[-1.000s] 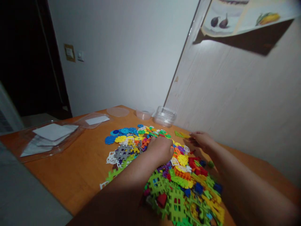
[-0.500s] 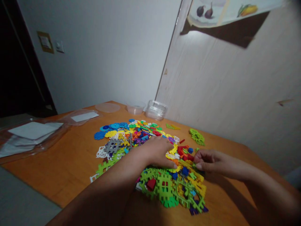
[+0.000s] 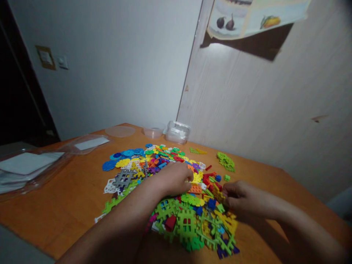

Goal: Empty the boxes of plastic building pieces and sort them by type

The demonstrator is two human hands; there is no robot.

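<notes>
A heap of colourful plastic building pieces point(image 3: 186, 220) covers the middle of the table. Over its centre is my left hand point(image 3: 176, 178), palm down with fingers curled in beside the yellow notched discs point(image 3: 197, 178); what it grips, if anything, is hidden. An orange studded brick point(image 3: 195, 189) lies just right of its fingertips. At the heap's right edge, my right hand point(image 3: 239, 195) is closed, thumb against fingers, on a yellow plastic piece point(image 3: 219, 194). Blue blocks point(image 3: 211, 204) and red pieces point(image 3: 208, 178) lie close to it.
Green linked pieces point(image 3: 226, 161) lie apart on the wooden table point(image 3: 255, 176). A clear box point(image 3: 178, 132) and a round tub point(image 3: 153, 132) stand by the wall. Plastic bags with white paper point(image 3: 27, 163) are at the left.
My left hand's fingers, spread before, have curled in. My right hand now has a yellow piece showing at its fingertips. The camera view has shifted slightly.
</notes>
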